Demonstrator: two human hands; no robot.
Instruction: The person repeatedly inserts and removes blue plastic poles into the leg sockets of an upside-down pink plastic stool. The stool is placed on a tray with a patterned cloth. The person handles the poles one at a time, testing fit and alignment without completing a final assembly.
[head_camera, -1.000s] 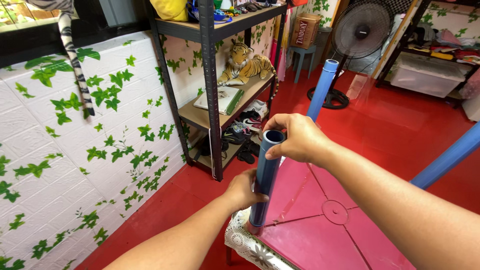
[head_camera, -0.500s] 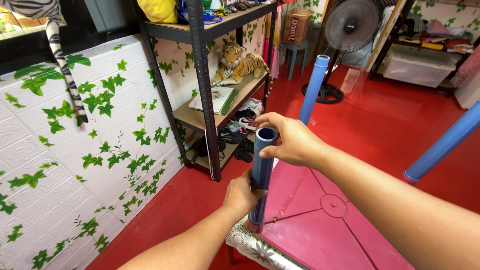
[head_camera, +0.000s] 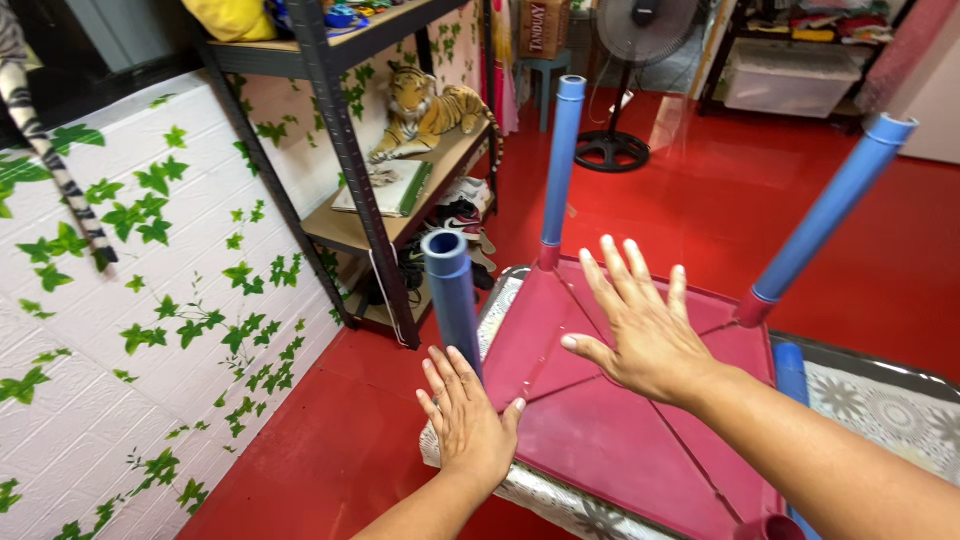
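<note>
Both hands were off and spread flat: left hand (head_camera: 468, 425) at 6 o'clock just below the blue leg (head_camera: 452, 300), right hand (head_camera: 645, 335) hovering over the upside-down red table (head_camera: 600, 440), since the leg stood upright unaided.

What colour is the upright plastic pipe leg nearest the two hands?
Blue: the upright plastic pipe leg is plain blue with a hollow top, seen in the head view.

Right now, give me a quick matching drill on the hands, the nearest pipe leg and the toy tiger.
Things:
1. left hand
2. right hand
3. nearest blue pipe leg
4. toy tiger

States:
A. lying on a shelf
B. open, over the red table underside
C. upright, not gripped
D. open, beside the leg's base

Pairs: 1-D, 2-B, 3-C, 4-A
</note>
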